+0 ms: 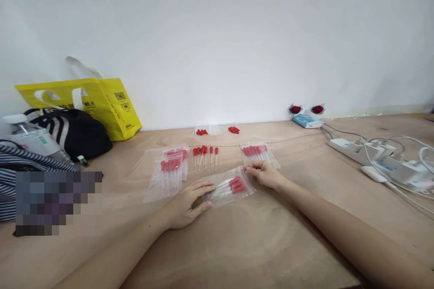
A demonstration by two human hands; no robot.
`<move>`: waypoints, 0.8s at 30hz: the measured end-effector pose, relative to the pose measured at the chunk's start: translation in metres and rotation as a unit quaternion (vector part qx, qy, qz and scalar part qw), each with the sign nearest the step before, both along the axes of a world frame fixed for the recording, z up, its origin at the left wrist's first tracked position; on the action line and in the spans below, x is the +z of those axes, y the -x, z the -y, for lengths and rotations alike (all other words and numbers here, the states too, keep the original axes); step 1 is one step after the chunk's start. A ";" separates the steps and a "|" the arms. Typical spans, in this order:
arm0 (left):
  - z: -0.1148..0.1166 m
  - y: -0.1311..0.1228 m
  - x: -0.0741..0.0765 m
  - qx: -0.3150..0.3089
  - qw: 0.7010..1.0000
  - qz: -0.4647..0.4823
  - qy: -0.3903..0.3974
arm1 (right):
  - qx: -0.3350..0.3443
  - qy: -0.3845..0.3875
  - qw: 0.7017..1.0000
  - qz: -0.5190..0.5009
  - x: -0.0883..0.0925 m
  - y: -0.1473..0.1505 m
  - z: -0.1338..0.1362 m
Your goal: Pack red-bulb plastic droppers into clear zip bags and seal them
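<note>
A clear zip-lock bag (225,198) with several red-bulbed glass droppers (236,184) inside lies tilted in front of me. My left hand (185,203) is at the bag's left end, fingers on its upper edge and thumb at its lower edge. My right hand (266,174) is closed in a pinch on the upper corner by the zip strip. Just beyond, loose droppers (203,151) with red bulbs stand in a row on the tabletop. Filled bags (167,174) overlap to the left, and another filled bag (259,154) lies behind my right hand.
Against the wall are small bags (217,129) with red bulbs. A yellow bag (118,108), black pouch (81,131) and plastic bottle (37,140) crowd the left. Power strips (373,156) with cables, a blue tissue pack (307,120) and two red roses (318,109) occupy the right.
</note>
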State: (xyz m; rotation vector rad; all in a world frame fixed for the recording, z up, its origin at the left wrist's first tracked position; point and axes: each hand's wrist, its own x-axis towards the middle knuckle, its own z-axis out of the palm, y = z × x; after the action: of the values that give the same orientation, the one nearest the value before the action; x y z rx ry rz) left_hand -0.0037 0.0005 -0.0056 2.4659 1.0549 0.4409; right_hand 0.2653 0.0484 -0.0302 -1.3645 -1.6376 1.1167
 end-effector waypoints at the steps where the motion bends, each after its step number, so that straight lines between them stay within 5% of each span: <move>1: 0.000 0.000 0.000 0.000 1.000 -0.001 -0.001 | -0.004 -0.004 1.000 -0.002 0.002 0.000 0.002; 6: -0.001 0.000 -0.001 -0.003 1.000 -0.014 -0.008 | 0.037 0.005 0.999 0.040 0.004 0.004 0.006; 10: -0.002 0.002 -0.002 0.002 1.000 -0.023 -0.010 | -0.019 0.021 0.995 0.094 0.008 0.000 -0.002; 14: -0.002 0.003 -0.002 -0.002 1.000 -0.028 -0.010 | -0.042 -0.045 0.990 0.124 0.017 0.006 -0.019; 18: -0.002 0.003 0.000 -0.004 0.999 -0.031 -0.008 | -0.058 -0.083 0.982 0.161 0.023 0.040 -0.048; 24: 0.000 0.002 0.002 -0.004 1.000 -0.030 0.008 | -0.088 -0.034 0.970 0.225 0.027 0.098 -0.096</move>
State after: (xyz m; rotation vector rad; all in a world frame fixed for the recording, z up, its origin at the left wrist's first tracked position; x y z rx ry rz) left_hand -0.0057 0.0000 -0.0040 2.4820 1.0670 0.3571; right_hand 0.1675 0.1446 -0.0033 -1.7716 -1.7994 0.6707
